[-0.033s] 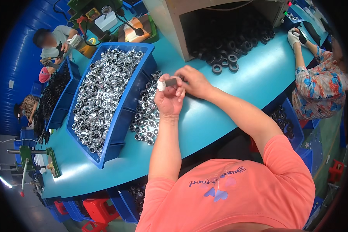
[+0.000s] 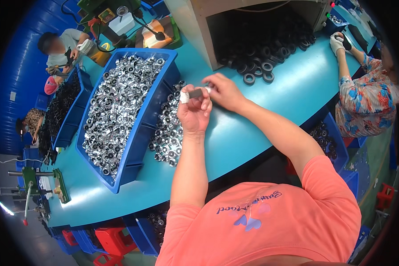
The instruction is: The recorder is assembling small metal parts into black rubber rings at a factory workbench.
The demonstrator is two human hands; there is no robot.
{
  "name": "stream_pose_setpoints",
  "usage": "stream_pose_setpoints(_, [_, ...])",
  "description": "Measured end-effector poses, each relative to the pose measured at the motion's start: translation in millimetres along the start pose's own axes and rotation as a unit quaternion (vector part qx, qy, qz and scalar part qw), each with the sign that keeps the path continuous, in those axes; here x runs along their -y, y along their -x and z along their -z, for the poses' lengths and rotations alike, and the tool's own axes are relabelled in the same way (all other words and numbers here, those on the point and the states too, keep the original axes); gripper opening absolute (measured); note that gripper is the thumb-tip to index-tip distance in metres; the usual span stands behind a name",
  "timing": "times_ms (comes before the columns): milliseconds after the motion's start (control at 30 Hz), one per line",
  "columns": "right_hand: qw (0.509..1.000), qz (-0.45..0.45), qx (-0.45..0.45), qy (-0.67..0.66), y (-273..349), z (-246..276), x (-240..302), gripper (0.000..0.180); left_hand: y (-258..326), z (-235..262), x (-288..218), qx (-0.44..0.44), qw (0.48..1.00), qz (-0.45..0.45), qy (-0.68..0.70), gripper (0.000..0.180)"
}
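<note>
A small dark cylindrical part (image 2: 196,93) is gripped between closed fingers of the left hand (image 2: 194,113) and right hand (image 2: 224,91), just right of the blue plastic bin of shiny metal rings (image 2: 139,133).

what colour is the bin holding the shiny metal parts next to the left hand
Blue. The bin shows best in the head view, just beside the left hand.

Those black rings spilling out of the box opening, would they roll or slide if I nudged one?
The black rings lie flat on the teal table, so one would probably slide, not roll. They look like rubber, so likely light and grippy. Tipped on edge, the round shape might roll.
</note>
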State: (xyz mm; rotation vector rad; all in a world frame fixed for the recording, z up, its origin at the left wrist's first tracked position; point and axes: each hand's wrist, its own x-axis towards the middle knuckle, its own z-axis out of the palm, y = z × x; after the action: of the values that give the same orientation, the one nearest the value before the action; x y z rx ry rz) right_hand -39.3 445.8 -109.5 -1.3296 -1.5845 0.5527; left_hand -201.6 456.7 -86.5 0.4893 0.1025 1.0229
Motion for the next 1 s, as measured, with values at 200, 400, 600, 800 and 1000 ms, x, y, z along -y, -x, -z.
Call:
stream_pose_setpoints(200, [0.876, -0.211, 0.026, -0.433, -9, 31, 5, 0.029, -2, 8, 1, -0.067, 0.998, 0.003, -0.016, 0.040])
stream_pose_setpoints(400, [0.834, -0.196, 0.083, -0.509, -8, 28, 13, 0.033, -4, 12, 4, -0.068, 0.998, 0.011, -0.011, 0.053])
stream_pose_setpoints(600, [0.831, -0.186, 0.086, -0.517, -8, 31, 13, 0.034, -4, 19, 7, -0.049, 0.998, 0.028, -0.001, 0.053])
stream_pose_setpoints(800, [0.834, -0.171, 0.084, -0.517, -8, 32, 14, 0.027, -4, 23, 9, -0.056, 0.998, 0.032, -0.025, 0.050])
stream_pose_setpoints(1000, [0.851, -0.151, 0.088, -0.495, -8, 31, 15, 0.027, -3, 18, 11, -0.067, 0.990, 0.015, -0.123, 0.049])
